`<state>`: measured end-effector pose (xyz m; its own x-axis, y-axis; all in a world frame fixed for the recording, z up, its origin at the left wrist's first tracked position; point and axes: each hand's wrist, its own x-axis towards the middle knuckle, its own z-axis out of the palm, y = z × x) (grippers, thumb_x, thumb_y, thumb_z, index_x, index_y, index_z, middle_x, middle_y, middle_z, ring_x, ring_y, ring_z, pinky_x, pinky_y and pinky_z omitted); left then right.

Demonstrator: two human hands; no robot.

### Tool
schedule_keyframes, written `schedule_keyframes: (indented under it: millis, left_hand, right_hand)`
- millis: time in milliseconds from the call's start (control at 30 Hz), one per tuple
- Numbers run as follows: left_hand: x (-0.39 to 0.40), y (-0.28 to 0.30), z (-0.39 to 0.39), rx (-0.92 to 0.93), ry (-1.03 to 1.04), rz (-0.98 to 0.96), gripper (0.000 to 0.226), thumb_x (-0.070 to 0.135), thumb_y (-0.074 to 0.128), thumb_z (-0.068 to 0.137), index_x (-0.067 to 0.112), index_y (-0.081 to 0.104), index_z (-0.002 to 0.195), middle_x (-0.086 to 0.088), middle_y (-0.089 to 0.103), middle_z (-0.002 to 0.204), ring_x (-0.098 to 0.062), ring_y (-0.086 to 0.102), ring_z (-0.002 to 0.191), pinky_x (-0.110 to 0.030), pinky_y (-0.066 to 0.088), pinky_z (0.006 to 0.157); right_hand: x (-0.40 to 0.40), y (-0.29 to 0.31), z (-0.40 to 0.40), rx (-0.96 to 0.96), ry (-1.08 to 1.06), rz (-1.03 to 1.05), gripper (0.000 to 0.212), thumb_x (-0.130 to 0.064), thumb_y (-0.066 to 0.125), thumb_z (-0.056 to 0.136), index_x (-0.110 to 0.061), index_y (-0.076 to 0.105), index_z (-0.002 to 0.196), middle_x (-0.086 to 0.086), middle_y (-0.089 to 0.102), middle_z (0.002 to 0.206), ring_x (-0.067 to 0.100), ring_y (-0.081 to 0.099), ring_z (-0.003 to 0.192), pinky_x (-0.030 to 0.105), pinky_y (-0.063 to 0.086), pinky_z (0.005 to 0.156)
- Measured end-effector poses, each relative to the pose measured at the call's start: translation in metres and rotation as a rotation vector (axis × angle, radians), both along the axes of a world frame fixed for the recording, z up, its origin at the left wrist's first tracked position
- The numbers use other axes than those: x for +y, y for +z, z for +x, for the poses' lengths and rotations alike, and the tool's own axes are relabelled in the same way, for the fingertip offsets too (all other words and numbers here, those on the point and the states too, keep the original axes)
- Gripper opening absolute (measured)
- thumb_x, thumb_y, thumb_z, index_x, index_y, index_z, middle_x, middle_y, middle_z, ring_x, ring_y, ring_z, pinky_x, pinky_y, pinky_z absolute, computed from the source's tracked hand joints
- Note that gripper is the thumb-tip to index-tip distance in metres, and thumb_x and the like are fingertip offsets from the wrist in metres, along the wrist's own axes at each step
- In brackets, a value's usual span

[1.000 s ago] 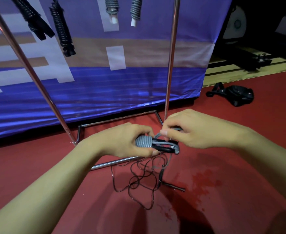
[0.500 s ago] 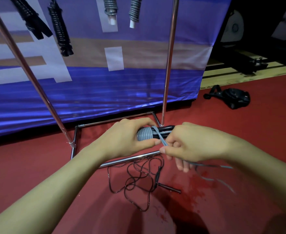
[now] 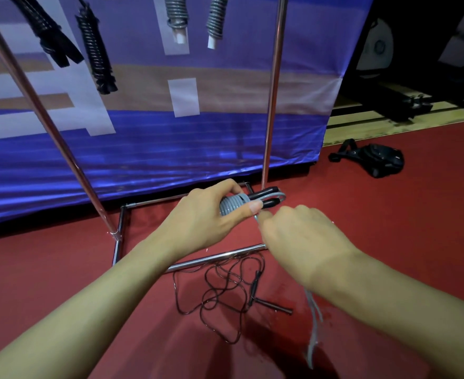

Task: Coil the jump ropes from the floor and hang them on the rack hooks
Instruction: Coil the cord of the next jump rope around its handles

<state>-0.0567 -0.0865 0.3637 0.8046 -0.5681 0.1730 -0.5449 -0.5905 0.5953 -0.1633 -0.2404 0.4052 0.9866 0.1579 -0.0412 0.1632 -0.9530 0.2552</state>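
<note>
My left hand grips a grey jump rope wound in tight turns round its two black handles, which stick out to the right. My right hand pinches the loose grey strand just below the bundle; the rest of that strand trails down to the floor past my right wrist. A thin black jump rope lies tangled on the red floor below my hands. On the chrome rack hang two coiled black ropes and two coiled grey ropes.
The rack's base bars frame the floor under my hands. A blue and white banner hangs behind the rack. A black strap harness lies on the floor at the right. Dark equipment stands beyond on a wooden strip.
My right hand has brought the grey strand from above the bundle down and round to its near side, adding a turn. The left hand keeps its hold, shifted slightly up.
</note>
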Motion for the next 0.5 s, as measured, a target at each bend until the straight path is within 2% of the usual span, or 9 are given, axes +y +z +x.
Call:
schedule_keyframes:
  millis: [67, 133, 167, 233, 267, 300, 367, 433, 500]
  left_hand:
    - [0.000, -0.001, 0.001, 0.016, 0.015, -0.023, 0.037, 0.071, 0.059, 0.088, 0.034, 0.059, 0.094, -0.001, 0.064, 0.072, -0.018, 0.057, 0.062, -0.038, 0.049, 0.064]
    - [0.002, -0.001, 0.004, 0.007, 0.023, -0.046, 0.030, 0.063, 0.063, 0.088, 0.034, 0.059, 0.094, 0.002, 0.065, 0.074, -0.018, 0.057, 0.065, -0.039, 0.050, 0.067]
    - [0.003, -0.001, 0.005, -0.004, 0.025, -0.055, 0.028, 0.061, 0.065, 0.088, 0.034, 0.058, 0.094, 0.004, 0.065, 0.075, -0.016, 0.057, 0.066, -0.035, 0.050, 0.066]
    - [0.007, 0.001, 0.008, -0.016, 0.018, -0.066, 0.027, 0.057, 0.068, 0.088, 0.034, 0.058, 0.095, 0.009, 0.064, 0.074, -0.013, 0.054, 0.064, -0.028, 0.044, 0.062]
    - [0.009, 0.002, 0.010, -0.012, 0.000, -0.077, 0.027, 0.055, 0.070, 0.088, 0.032, 0.058, 0.095, 0.010, 0.063, 0.074, -0.011, 0.052, 0.062, -0.027, 0.042, 0.061]
    - [0.011, 0.002, 0.012, -0.004, -0.025, -0.096, 0.028, 0.054, 0.072, 0.088, 0.031, 0.059, 0.096, 0.009, 0.063, 0.074, -0.011, 0.051, 0.061, -0.027, 0.042, 0.061]
    - [0.015, 0.004, 0.014, 0.016, -0.075, -0.127, 0.031, 0.053, 0.075, 0.087, 0.028, 0.060, 0.097, 0.007, 0.062, 0.075, -0.010, 0.048, 0.061, -0.027, 0.042, 0.062]
    - [0.017, 0.004, 0.013, 0.035, -0.126, -0.122, 0.034, 0.055, 0.076, 0.085, 0.028, 0.061, 0.098, 0.006, 0.063, 0.077, -0.012, 0.050, 0.063, -0.030, 0.045, 0.063]
    - [0.016, 0.002, 0.010, 0.072, -0.185, -0.113, 0.033, 0.054, 0.078, 0.084, 0.030, 0.061, 0.098, 0.006, 0.066, 0.081, -0.017, 0.058, 0.069, -0.036, 0.051, 0.068]
  right_hand:
    - [-0.001, -0.007, 0.002, 0.017, 0.018, 0.000, 0.041, 0.001, 0.044, 0.097, -0.011, 0.041, 0.136, 0.009, 0.063, 0.119, 0.036, 0.066, 0.107, 0.039, 0.035, 0.070]
    - [-0.003, -0.021, 0.007, 0.045, 0.041, 0.092, 0.035, 0.000, 0.045, 0.096, -0.014, 0.041, 0.128, 0.009, 0.065, 0.114, 0.037, 0.067, 0.101, 0.038, 0.040, 0.070]
    - [-0.005, -0.028, 0.008, 0.063, 0.042, 0.217, 0.027, -0.005, 0.046, 0.099, -0.016, 0.042, 0.123, 0.008, 0.066, 0.108, 0.037, 0.068, 0.097, 0.038, 0.045, 0.071]
    - [-0.011, -0.041, 0.015, 0.148, 0.003, 0.592, 0.009, -0.027, 0.043, 0.106, -0.020, 0.047, 0.111, 0.003, 0.067, 0.095, 0.029, 0.066, 0.087, 0.040, 0.051, 0.078]
    - [-0.013, -0.044, 0.017, 0.214, -0.021, 0.783, 0.019, -0.036, 0.040, 0.107, -0.021, 0.051, 0.107, -0.001, 0.066, 0.091, 0.023, 0.064, 0.082, 0.038, 0.051, 0.079]
    - [-0.015, -0.047, 0.019, 0.285, -0.048, 0.985, 0.026, -0.039, 0.039, 0.108, -0.020, 0.056, 0.106, -0.003, 0.065, 0.087, 0.018, 0.064, 0.079, 0.035, 0.052, 0.079]
    - [-0.021, -0.047, 0.023, 0.404, -0.059, 1.283, 0.025, -0.026, 0.042, 0.110, -0.016, 0.064, 0.104, -0.003, 0.066, 0.085, 0.007, 0.065, 0.074, 0.022, 0.050, 0.070]
    - [-0.031, -0.049, 0.028, 0.425, 0.016, 1.266, 0.020, -0.016, 0.050, 0.107, -0.015, 0.068, 0.100, -0.006, 0.069, 0.085, -0.003, 0.062, 0.067, 0.013, 0.044, 0.066]
    - [-0.041, -0.053, 0.036, 0.325, 0.130, 1.026, 0.017, -0.022, 0.060, 0.104, -0.020, 0.076, 0.100, -0.017, 0.068, 0.081, -0.007, 0.062, 0.071, 0.008, 0.041, 0.069]
